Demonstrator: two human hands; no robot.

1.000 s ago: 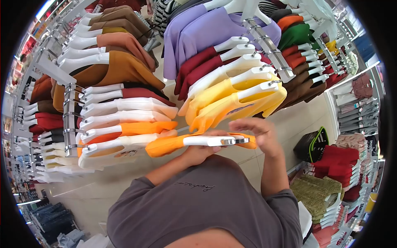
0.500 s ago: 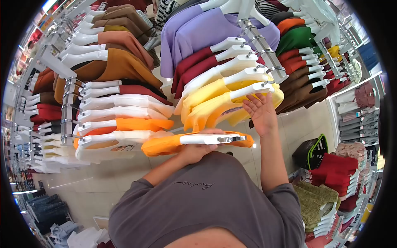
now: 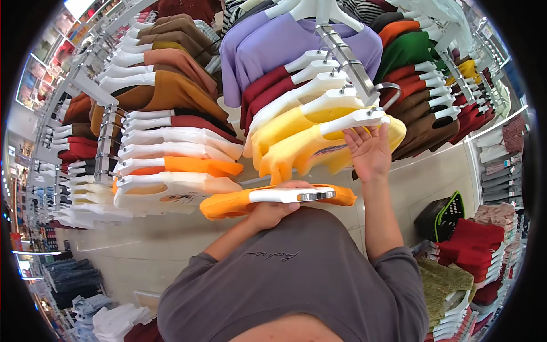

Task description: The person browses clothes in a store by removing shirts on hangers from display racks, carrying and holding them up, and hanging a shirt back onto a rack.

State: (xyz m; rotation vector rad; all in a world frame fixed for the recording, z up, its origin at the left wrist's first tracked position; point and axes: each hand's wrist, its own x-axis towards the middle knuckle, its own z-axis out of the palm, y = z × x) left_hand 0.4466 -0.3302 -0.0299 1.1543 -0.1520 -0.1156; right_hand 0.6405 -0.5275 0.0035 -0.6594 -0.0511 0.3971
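My left hand is closed around an orange shirt on a white hanger, held flat before my waist; its metal hook points right. My right hand is raised, palm towards me, with fingers and thumb at the end of the white hanger of the front yellow shirt. That hanger's metal hook shows beside the end of the rail; whether it still touches the rail I cannot tell. Another yellow shirt hangs just behind.
Purple shirts and dark red ones hang further up the same rail. On the left, a second rail carries brown, white and orange shirts. A black basket with a green rim stands on the floor at right, near more hanging clothes.
My right hand has closed in on the front yellow shirt's hanger, which has shifted right and towards me, its hook now showing beyond the rail. The left hand keeps the orange shirt.
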